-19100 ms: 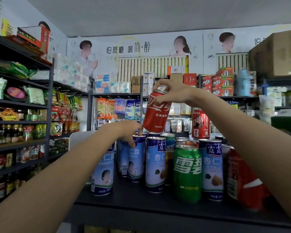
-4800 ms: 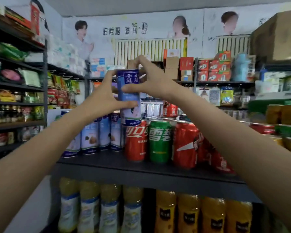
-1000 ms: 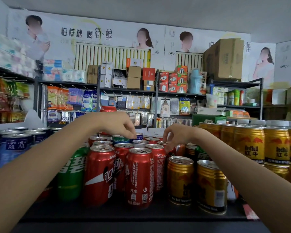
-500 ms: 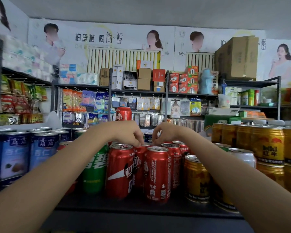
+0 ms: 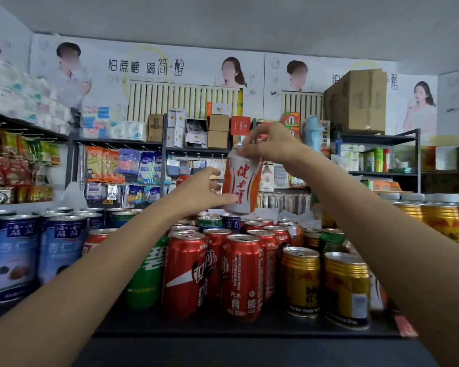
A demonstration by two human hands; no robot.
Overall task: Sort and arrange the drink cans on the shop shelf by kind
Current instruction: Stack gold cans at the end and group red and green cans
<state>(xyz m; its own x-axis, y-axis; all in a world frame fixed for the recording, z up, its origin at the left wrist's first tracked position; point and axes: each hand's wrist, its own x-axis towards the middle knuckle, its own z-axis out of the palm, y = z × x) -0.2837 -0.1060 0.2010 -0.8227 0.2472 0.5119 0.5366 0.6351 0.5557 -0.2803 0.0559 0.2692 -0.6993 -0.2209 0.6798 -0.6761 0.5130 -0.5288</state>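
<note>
Shop shelf (image 5: 223,325), right hand (image 5: 269,145) gripping 健力宝 can (image 5: 241,181)

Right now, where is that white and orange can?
In the head view, the white and orange can is held up above the red cans, gripped at its top by the right hand.

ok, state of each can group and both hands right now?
white-and-orange can: lifted above the shelf, upright
right hand: grips its top
left hand: fingers touching its lower side
red cola cans: standing, centre
gold cans: standing, right
blue cans: standing, left
green can: standing, partly hidden by forearm
</note>
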